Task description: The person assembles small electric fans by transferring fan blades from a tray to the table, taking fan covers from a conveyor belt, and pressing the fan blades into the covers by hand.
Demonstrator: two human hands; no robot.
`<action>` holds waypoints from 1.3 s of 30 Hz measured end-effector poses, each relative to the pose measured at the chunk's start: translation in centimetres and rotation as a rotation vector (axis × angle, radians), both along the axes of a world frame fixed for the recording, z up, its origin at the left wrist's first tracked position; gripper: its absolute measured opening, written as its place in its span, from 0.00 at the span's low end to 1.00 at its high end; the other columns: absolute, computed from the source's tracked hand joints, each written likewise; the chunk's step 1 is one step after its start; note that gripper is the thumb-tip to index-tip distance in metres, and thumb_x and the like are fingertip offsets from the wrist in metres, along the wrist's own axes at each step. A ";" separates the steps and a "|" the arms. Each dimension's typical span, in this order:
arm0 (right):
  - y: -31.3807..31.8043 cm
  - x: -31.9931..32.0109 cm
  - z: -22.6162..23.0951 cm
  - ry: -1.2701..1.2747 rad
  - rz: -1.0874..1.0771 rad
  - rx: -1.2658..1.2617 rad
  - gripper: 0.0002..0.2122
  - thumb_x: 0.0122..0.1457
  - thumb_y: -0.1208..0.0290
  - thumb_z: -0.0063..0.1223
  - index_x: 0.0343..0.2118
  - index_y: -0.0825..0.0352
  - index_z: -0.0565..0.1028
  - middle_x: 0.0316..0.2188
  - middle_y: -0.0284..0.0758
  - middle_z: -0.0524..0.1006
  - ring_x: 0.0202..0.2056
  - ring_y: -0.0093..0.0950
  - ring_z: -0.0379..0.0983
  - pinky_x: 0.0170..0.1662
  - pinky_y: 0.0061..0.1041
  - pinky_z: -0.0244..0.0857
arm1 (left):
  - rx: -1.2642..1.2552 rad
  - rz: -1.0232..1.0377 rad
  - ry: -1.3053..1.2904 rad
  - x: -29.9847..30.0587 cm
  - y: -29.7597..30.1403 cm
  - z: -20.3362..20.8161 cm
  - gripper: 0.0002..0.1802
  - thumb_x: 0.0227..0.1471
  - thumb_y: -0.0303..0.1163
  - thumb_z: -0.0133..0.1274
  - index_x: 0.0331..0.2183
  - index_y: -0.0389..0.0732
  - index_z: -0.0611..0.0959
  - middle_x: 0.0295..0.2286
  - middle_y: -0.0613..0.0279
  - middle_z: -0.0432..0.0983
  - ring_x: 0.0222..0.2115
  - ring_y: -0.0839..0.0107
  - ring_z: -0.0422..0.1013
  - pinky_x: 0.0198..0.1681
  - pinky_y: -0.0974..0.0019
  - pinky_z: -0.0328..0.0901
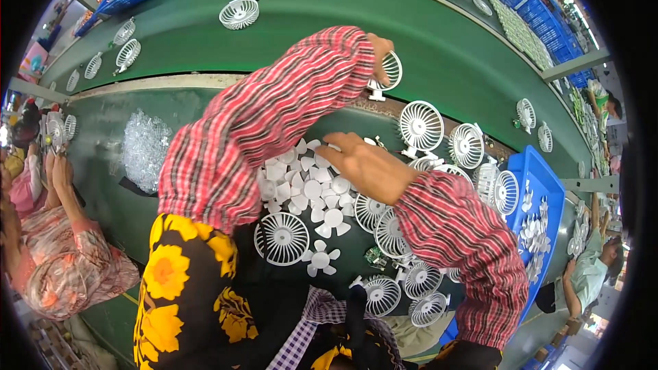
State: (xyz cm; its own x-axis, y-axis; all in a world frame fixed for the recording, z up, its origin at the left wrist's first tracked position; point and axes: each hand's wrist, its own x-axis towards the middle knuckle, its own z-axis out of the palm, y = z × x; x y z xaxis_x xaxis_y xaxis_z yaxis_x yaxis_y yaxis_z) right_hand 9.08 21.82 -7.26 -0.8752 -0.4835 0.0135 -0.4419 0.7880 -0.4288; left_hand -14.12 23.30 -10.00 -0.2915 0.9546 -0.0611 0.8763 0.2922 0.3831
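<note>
My left hand (379,59) is stretched far out to the edge of the green conveyor belt, its fingers closed on a white fan cage (393,70) with a short stem. Lower down, my right hand (364,164) reaches over a pile of white fan blades (313,190), fingers extended and apart at the pile's upper edge; nothing shows in its grip. A round fan cage (282,238) and a loose five-bladed fan blade (320,259) lie nearest my body. Around my right forearm are several white fan cages (421,126), and a small green circuit board (375,256) lies among them.
A blue tray (556,195) with fan blades stands at the right. Small clear plastic parts (145,151) are heaped at the left. The green belt (308,0) carries spaced fan cages (239,14). Other people sit at both sides, one in a patterned top (75,260).
</note>
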 end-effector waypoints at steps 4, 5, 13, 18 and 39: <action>-1.3 -1.9 -1.0 -0.123 -0.123 0.112 0.26 0.44 0.78 0.58 0.49 0.74 0.66 0.43 0.47 0.68 0.47 0.43 0.66 0.47 0.34 0.66 | 0.144 0.362 -0.039 1.1 -5.0 2.7 0.37 0.26 0.49 0.70 0.41 0.41 0.80 0.36 0.51 0.78 0.40 0.55 0.73 0.47 0.59 0.66; -1.8 -2.3 -0.4 -0.147 -0.180 0.132 0.27 0.44 0.76 0.61 0.49 0.74 0.66 0.43 0.47 0.68 0.46 0.43 0.67 0.47 0.34 0.66 | 0.211 0.360 -0.113 0.3 -6.8 4.1 0.38 0.25 0.51 0.70 0.40 0.38 0.80 0.35 0.50 0.79 0.37 0.57 0.75 0.44 0.62 0.67; -0.8 -3.9 2.7 -0.017 -0.269 -0.110 0.15 0.46 0.70 0.60 0.34 0.71 0.70 0.29 0.44 0.74 0.29 0.41 0.75 0.31 0.38 0.69 | 0.747 0.628 -1.578 1.9 -19.8 9.4 0.25 0.52 0.38 0.57 0.46 0.33 0.71 0.41 0.53 0.74 0.41 0.64 0.73 0.48 0.60 0.71; -1.1 -4.1 0.4 -0.023 -0.187 0.076 0.20 0.47 0.76 0.58 0.44 0.72 0.67 0.36 0.46 0.71 0.39 0.45 0.72 0.41 0.37 0.69 | 0.666 0.587 -1.684 3.1 -24.0 9.0 0.24 0.56 0.33 0.50 0.48 0.26 0.66 0.42 0.42 0.71 0.43 0.54 0.72 0.48 0.53 0.71; -3.0 -6.0 6.2 0.468 -0.245 -0.241 0.16 0.48 0.80 0.57 0.42 0.69 0.71 0.36 0.43 0.69 0.34 0.42 0.74 0.35 0.34 0.70 | 0.658 0.409 -1.463 6.8 -25.4 4.8 0.34 0.43 0.15 0.56 0.53 0.36 0.63 0.46 0.58 0.68 0.47 0.67 0.69 0.49 0.57 0.68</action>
State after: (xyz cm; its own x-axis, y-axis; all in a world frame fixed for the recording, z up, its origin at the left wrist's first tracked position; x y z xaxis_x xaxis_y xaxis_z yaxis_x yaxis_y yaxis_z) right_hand 3.07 18.85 -1.10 -0.8354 -0.2029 0.5108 -0.4448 0.7955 -0.4115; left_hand -7.37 -2.14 -5.24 -0.5764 0.8060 -0.1350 -0.4039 -0.1374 0.9044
